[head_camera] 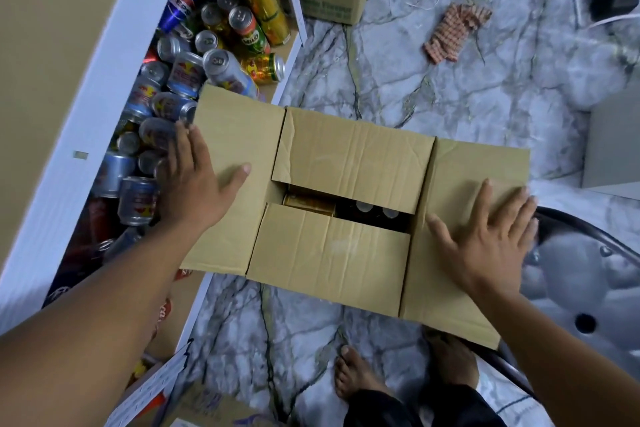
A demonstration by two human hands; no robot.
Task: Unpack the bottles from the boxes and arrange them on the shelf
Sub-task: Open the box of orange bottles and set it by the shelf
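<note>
Cardboard box (349, 152) on marble floor (450, 80), outer flaps spread. Left hand (197, 180) flat on left flap, right hand (485, 239) flat on right flap, fingers straight. Gap between inner flaps shows dark bottles (364, 207), probably, with pale caps. Shelf (104, 80) at left, crowded with cans (221, 66).

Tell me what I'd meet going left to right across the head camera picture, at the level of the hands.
white shelf rail → cans → left hand flat on a flap of the cardboard box → bottle caps in the box's gap → right hand flat on the opposite flap → grey seat
</note>
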